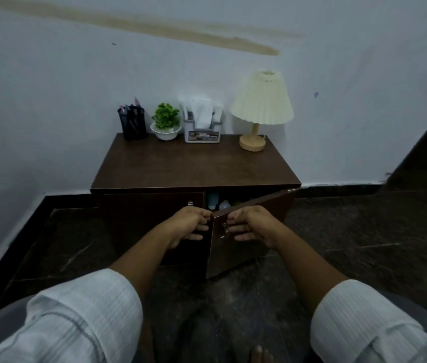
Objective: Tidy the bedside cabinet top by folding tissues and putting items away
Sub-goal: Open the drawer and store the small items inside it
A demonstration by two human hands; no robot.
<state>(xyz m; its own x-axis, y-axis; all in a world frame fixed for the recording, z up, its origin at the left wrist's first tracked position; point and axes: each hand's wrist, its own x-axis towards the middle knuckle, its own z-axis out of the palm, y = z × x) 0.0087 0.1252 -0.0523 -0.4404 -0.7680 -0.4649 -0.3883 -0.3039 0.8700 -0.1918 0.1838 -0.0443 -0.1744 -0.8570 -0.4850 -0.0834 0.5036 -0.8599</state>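
Observation:
A dark brown bedside cabinet [194,169] stands against the wall. Its right door [254,231] hangs half open, swung toward me. My left hand [190,225] curls around the door's free edge from the inner side. My right hand [253,224] grips the outer face at the metal handle [224,230]. Inside the opening I see pale blue bottles [216,201]. At the back of the top stands a grey tissue holder [202,127] with white tissues sticking up.
Along the back of the top stand a black pen cup [132,123], a small green plant in a white bowl [165,125] and a cream pleated lamp [261,106]. The left door [152,218] is shut. Dark stone floor surrounds the cabinet; my knees fill the foreground.

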